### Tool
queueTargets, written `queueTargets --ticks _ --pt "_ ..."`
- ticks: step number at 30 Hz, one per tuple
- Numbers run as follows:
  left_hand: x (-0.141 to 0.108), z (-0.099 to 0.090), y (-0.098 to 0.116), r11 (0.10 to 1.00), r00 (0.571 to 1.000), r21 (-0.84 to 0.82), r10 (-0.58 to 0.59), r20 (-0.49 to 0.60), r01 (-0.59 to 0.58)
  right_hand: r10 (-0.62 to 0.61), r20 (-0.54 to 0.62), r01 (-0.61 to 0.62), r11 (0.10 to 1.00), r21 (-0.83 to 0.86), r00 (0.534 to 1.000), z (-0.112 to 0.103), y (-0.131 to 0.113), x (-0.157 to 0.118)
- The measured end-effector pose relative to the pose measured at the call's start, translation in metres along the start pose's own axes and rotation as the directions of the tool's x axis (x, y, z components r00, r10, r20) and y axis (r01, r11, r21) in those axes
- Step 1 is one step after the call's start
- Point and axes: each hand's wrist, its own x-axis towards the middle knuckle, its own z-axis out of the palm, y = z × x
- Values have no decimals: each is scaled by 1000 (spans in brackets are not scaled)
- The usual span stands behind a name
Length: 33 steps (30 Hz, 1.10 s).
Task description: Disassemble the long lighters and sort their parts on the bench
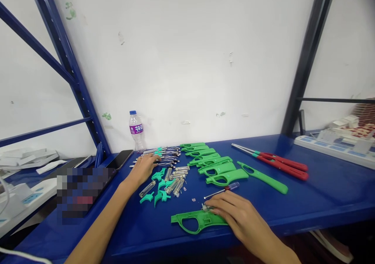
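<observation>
My left hand [143, 167] reaches to the far left, its fingers stretched out over a row of metal lighter tubes [165, 163] with wires. The fingertips touch or hover just above them; I cannot tell which. Near the front edge, my right hand [237, 215] grips the handle end of a green lighter shell half [199, 221], which lies with its hollow side up. A small clear part [206, 207] shows at the right fingertips. A screwdriver [221, 190] lies just beyond that hand. Between the hands are teal triggers [162, 197] and clear fuel tanks [146, 189].
Several green lighter shells [227, 177] form a column in the middle, with another shell half [263, 177] beside them. Two red lighters [281, 163] lie to the right. A bottle [136, 133] and a phone [120, 159] stand and lie at the back left. Power strips [336, 150] flank the blue table.
</observation>
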Motion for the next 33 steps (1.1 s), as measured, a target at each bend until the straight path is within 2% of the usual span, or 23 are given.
queueTargets --ticks 3,6,8,11,13,15,19,21,24,28,31,33 --pt "-15 -14 26 999 998 -41 14 -68 -17 9 8 -9 1000 3 1000 1 1 0" --pt "-50 -21 71 993 990 -91 58 -126 -70 12 6 -12 1000 9 1000 1 1 0" --pt "-79 -19 104 986 985 -120 99 -144 -116 18 7 -18 1000 7 1000 0 0 -1" --pt "-114 -9 143 949 947 -202 187 -261 -243 29 8 -29 1000 9 1000 0 -1 -1" --pt "-123 -4 159 932 938 -226 219 -268 -282 51 -3 -51 998 33 999 1 -1 -2" --pt "-119 -1 168 917 930 -234 261 -257 -322 90 -47 -87 994 66 995 2 1 -3" --pt "-96 3 179 896 922 -266 289 -258 -355 147 -163 -124 982 139 976 4 4 -6" --pt "-88 6 182 890 919 -285 278 -278 -355 164 -178 -133 976 173 970 3 4 -6" --pt "-83 10 180 890 933 -314 258 -251 -331 207 -158 -172 962 211 965 -1 0 -4" --pt "-81 5 161 923 955 -283 205 -214 -261 272 -205 -219 944 248 940 -5 -5 -1" --pt "-78 -3 141 951 978 -258 128 -167 -168 334 -311 -250 927 279 890 -6 -5 -1" --pt "-78 -6 131 962 989 -252 75 -124 -105 365 -338 -264 914 308 868 -7 -4 -1"
